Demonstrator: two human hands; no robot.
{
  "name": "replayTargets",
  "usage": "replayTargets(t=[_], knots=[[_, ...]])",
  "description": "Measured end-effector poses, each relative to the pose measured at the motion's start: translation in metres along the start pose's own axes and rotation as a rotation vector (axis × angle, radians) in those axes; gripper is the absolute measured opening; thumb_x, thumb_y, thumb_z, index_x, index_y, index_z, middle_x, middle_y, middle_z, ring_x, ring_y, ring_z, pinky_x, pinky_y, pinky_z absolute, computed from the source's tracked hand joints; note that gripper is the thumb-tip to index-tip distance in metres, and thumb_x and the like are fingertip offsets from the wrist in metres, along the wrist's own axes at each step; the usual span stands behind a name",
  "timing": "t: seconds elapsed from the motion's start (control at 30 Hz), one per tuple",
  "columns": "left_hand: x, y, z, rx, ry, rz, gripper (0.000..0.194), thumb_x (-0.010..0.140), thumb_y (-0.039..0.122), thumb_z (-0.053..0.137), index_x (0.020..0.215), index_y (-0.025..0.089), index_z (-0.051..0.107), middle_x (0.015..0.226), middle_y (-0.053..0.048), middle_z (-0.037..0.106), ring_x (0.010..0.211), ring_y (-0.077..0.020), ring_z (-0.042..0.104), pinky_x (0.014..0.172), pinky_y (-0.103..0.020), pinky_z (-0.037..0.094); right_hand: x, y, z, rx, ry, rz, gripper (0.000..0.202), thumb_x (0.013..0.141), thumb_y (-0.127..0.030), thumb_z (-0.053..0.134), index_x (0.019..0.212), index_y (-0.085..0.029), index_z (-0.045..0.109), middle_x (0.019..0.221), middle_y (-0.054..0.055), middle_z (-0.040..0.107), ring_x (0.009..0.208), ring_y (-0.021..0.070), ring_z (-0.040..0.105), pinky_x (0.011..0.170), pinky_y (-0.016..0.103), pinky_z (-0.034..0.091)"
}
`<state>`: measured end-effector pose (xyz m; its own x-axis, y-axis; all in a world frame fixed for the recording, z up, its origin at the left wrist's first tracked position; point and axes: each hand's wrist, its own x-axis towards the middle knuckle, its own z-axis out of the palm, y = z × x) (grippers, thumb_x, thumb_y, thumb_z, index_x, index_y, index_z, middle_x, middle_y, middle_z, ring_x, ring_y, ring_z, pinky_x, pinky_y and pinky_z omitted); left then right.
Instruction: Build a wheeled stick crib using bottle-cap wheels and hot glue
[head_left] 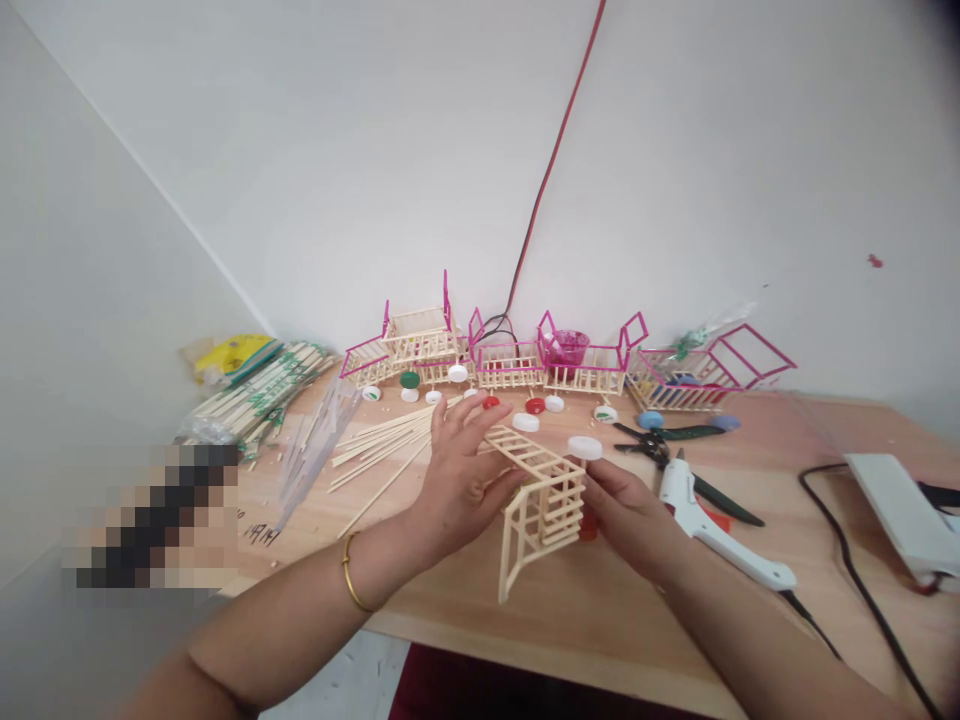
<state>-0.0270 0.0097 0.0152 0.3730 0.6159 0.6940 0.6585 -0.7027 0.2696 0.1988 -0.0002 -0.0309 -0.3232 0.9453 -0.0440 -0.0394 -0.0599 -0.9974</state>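
Note:
A small cart of pale wooden sticks (536, 455) is held up over the table, tilted, with a white bottle-cap wheel (585, 448) on top and another white cap wheel (526, 423) at its far side. My left hand (465, 475) has its thumb against the slatted frame, while its other fingers stretch out beyond. On the opposite side, my right hand (626, 505) grips the cart near the top wheel; its fingertips are partly hidden. Something red (589, 525) shows beneath the right fingers, probably another cap. Loose thin sticks (386, 440) lie left of the hands.
Along the wall stand several stick carts (510, 368) with magenta trim and cap wheels, near a magenta-stained cup (568, 348). Right are pruning shears (660, 445), a white glue gun (694, 520) and a white box (896, 515) with cables. Packaged sticks (262, 395) lie left.

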Motion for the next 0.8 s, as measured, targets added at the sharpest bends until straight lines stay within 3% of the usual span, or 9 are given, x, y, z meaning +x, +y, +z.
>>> replayTargets(t=[0.27,0.8], knots=[[-0.005,0.001,0.008,-0.058,0.063,-0.022,0.015,0.085,0.036,0.061,0.087,0.027,0.072,0.123,-0.004,0.062,0.129,-0.0239,0.039,0.113,-0.051,0.015,-0.006,-0.024,0.013,-0.239,-0.080,-0.147,0.032,0.091,-0.046,0.050,0.103,-0.020,0.063,0.088,0.004,0.066,0.081,0.0167,0.062,0.075,0.028,0.051],[-0.003,0.000,0.007,-0.081,0.099,0.032,0.010,0.081,0.035,0.066,0.082,0.027,0.072,0.116,-0.003,0.066,0.125,-0.0235,0.044,0.112,-0.050,0.021,-0.006,-0.028,0.015,-0.332,-0.059,-0.188,0.027,0.091,-0.043,0.051,0.098,-0.022,0.066,0.083,0.003,0.067,0.076,0.0170,0.061,0.071,0.027,0.050]])
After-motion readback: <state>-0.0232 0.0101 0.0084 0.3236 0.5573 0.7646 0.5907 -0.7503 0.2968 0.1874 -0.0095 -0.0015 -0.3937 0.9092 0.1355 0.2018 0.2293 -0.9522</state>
